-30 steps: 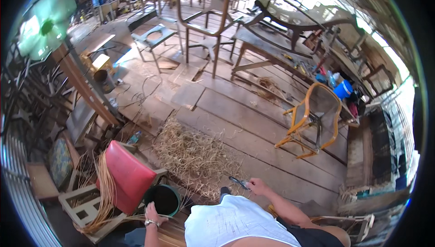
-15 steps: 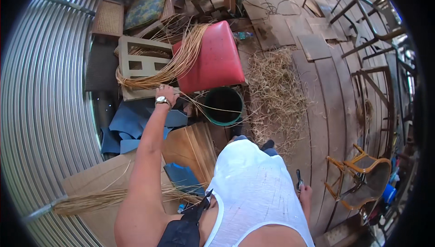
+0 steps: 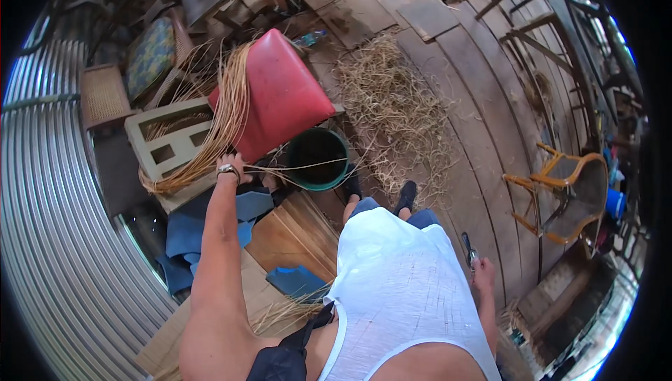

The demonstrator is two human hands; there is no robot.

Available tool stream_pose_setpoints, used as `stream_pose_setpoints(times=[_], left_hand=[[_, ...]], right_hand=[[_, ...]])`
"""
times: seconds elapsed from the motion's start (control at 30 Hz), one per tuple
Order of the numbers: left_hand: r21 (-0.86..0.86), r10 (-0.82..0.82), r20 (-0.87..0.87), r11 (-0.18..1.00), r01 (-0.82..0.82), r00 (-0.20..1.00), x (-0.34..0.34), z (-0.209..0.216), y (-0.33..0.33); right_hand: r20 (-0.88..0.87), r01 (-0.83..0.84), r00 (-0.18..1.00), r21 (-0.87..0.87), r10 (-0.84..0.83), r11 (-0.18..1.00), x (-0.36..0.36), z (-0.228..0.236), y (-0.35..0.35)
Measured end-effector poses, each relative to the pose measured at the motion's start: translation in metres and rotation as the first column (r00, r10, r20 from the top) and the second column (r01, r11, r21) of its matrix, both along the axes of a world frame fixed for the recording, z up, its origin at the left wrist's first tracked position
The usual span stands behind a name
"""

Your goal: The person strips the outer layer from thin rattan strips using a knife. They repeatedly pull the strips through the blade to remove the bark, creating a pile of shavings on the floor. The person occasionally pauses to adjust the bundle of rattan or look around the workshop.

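My left hand (image 3: 233, 165), with a watch at the wrist, is closed on cane strands at the lower end of a long tan bundle (image 3: 227, 111). The bundle drapes over a red padded seat (image 3: 283, 94) and a pale frame with rectangular openings (image 3: 159, 144). From beside the hand, a few strands run across the mouth of a dark green bucket (image 3: 318, 179). Low at my right side, my right hand (image 3: 483, 274) grips a small metal hand tool (image 3: 470, 249) with a dark end, its exact kind unclear.
Curly cane shavings (image 3: 395, 115) lie heaped on the plank floor right of the bucket. Blue sheets (image 3: 192, 223) and a brown wooden panel (image 3: 290, 234) lie below my left hand. A cane-framed chair (image 3: 570, 195) stands at right; a corrugated metal wall (image 3: 56, 241) rises at left.
My view has turned, so the seat, bucket and shavings sit tilted and further left. My left hand remains at the cane bundle, and the right still holds the tool.
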State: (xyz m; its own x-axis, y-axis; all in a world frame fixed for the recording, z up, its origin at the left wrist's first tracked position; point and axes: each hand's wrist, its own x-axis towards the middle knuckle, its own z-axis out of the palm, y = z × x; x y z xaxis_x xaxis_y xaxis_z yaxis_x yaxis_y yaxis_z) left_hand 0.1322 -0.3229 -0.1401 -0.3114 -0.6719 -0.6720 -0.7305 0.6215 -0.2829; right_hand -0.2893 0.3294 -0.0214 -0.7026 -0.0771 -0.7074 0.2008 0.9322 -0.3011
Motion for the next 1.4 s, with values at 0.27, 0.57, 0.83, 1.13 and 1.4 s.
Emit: stream_pose_setpoints(times=[0.27,0.57,0.83,1.13,1.4], left_hand=[[0.128,-0.052,0.072,0.991,0.043,0.996,0.014,-0.058,0.038],[0.510,-0.104,0.073,0.859,0.053,0.992,-0.086,-0.051,0.149],[0.585,0.034,-0.149,0.809,0.060,0.988,-0.179,-0.050,0.245],[0.507,-0.132,-0.455,0.775,0.378,0.881,-0.288,-0.026,0.296],[0.495,0.090,-0.729,0.754,0.432,0.679,-0.356,0.048,0.288]], right_hand=[[-0.062,-0.087,0.994,-0.003,0.086,0.996,0.027,-0.012,0.028],[0.017,-0.051,0.999,-0.055,0.052,0.997,-0.004,-0.031,-0.017],[-0.026,-0.062,0.998,-0.219,0.058,0.974,-0.031,-0.032,-0.050],[-0.012,-0.001,1.000,-0.366,-0.003,0.931,-0.088,-0.051,-0.028],[0.035,0.101,0.995,-0.500,-0.096,0.860,-0.130,-0.044,-0.021]])
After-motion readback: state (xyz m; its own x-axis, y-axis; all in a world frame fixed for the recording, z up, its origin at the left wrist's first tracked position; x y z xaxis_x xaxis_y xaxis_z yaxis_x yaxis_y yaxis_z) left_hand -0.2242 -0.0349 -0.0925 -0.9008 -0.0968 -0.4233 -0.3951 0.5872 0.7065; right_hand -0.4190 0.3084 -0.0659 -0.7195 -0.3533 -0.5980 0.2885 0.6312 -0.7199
